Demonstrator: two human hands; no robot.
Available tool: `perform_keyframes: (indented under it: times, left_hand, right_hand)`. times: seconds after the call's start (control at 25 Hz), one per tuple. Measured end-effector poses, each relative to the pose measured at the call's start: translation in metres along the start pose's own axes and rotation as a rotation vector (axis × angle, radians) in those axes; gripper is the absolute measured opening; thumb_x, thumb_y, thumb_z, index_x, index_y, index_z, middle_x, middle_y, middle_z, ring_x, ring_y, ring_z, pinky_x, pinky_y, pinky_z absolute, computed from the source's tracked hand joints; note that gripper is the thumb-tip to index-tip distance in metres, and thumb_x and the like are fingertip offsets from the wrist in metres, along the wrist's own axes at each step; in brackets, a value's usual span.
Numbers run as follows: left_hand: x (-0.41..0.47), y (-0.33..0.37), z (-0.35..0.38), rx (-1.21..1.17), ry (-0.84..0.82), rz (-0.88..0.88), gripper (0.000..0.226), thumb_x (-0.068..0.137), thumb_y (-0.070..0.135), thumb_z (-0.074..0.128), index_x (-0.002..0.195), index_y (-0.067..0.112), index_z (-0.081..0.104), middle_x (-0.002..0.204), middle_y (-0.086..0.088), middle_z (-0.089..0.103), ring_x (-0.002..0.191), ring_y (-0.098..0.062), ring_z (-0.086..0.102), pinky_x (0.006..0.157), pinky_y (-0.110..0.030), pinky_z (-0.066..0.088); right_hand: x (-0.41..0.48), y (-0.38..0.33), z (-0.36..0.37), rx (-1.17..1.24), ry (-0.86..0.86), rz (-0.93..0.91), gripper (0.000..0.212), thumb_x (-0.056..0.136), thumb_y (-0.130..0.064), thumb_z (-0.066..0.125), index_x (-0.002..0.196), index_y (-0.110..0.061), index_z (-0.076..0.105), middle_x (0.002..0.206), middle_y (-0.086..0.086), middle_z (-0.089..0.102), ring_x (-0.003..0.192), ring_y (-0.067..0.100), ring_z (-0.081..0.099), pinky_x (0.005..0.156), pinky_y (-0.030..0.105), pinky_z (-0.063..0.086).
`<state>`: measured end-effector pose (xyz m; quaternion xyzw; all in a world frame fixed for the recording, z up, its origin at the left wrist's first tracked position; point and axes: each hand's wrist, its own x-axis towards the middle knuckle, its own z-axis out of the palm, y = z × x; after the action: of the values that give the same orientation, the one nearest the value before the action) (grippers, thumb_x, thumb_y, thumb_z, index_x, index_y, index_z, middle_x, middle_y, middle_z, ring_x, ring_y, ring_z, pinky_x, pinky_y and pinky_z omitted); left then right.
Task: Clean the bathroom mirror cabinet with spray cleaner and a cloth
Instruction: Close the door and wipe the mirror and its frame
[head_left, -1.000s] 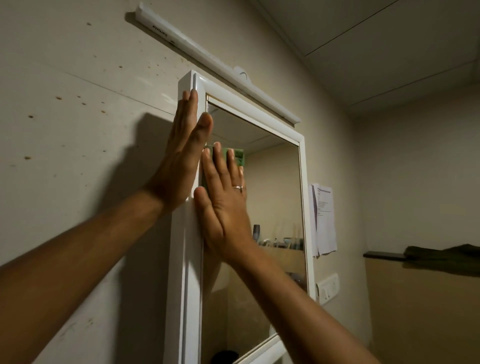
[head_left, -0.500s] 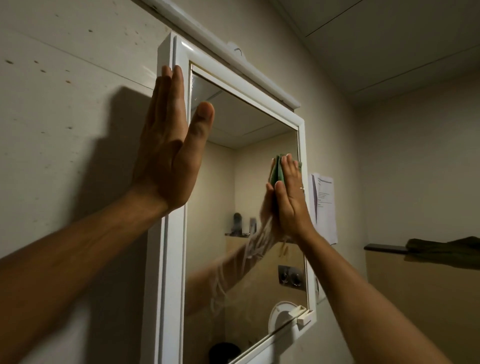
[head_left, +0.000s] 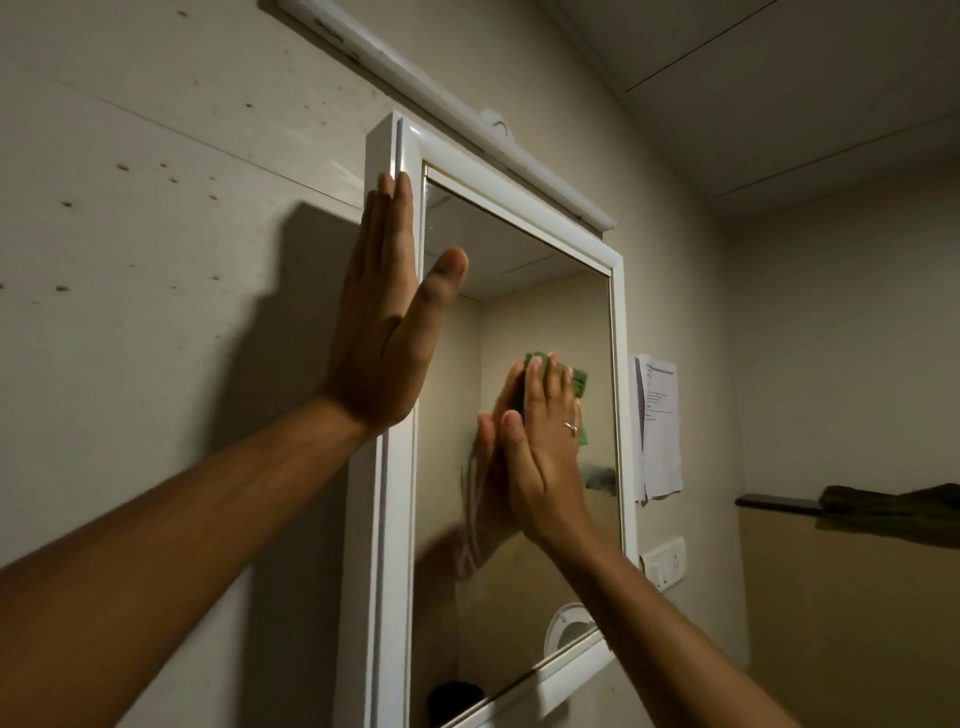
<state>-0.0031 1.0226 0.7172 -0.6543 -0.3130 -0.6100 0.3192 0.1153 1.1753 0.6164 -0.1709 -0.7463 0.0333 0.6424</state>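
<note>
Green cloth (head_left: 579, 383) lies flat under your right hand (head_left: 543, 457), whose straight, close-set fingers press it against the mirror glass (head_left: 519, 291) in the right half of the pane, near the right rail. One ring (head_left: 570, 427) shows on that hand. Your left hand (head_left: 382, 312) is just as flat and holds nothing. Its fingers run up the left rail of the white mirror cabinet (head_left: 387, 545) at centre frame, and the thumb stands off to the right over the edge of the glass. Both of your hands are opened wide, palms to the cabinet; one cloth is in play. Pale wiping streaks (head_left: 470, 525) cross the glass just left of your right wrist. Low in the mirror are two reflections, a white round shape (head_left: 566, 623) and a dark shape (head_left: 452, 701); what they are cannot be told.

Above the cabinet, slanting from the top left of the frame down to the right, is one white tube light (head_left: 441, 98). A short printed mark near its left end is too blurred to read. Right of the cabinet one paper notice (head_left: 660, 426) hangs on the wall (head_left: 156, 364), its printed lines too small to read, and below it sits one white switch plate (head_left: 667, 564). At the right edge one dark shelf (head_left: 774, 503) carries a dark green fabric bundle (head_left: 893, 514). Brown specks (head_left: 122, 167) dot the wall at upper left.
</note>
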Motion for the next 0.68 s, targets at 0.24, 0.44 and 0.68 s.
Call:
perform_keyframes:
  times: [0.24,0.44,0.68]
  left_hand:
    - [0.000,0.003,-0.011,-0.070,-0.066,-0.053,0.082,0.099,0.061,0.025,0.165,0.018,0.002,0.173,0.003,-0.005,0.157,-0.005,-0.006,0.130,-0.044,0.005]
    - [-0.018,0.003,-0.001,0.098,0.003,-0.002,0.080,0.102,0.060,0.021,0.165,0.013,0.007,0.173,-0.004,-0.002,0.159,-0.012,-0.003,0.129,-0.045,0.007]
    - [-0.018,0.001,0.004,0.118,0.036,0.024,0.079,0.102,0.056,0.022,0.164,0.008,0.009,0.173,-0.007,0.002,0.159,-0.014,0.000,0.129,-0.043,0.007]
  right_hand:
    - [-0.055,-0.103,0.027,0.044,-0.087,-0.248,0.076,0.102,-0.062,0.005,0.163,-0.017,0.007,0.171,-0.004,-0.009,0.157,0.022,-0.011,0.125,0.056,-0.003]
    - [-0.077,-0.041,0.011,-0.197,-0.156,-0.362,0.084,0.098,-0.072,0.004,0.163,-0.018,0.003,0.171,0.001,-0.006,0.158,0.026,-0.006,0.124,0.061,0.006]
    - [0.005,0.088,-0.027,-0.091,0.023,-0.056,0.087,0.096,-0.078,0.016,0.164,-0.026,0.005,0.170,-0.014,-0.006,0.158,0.016,-0.003,0.122,0.065,0.015]
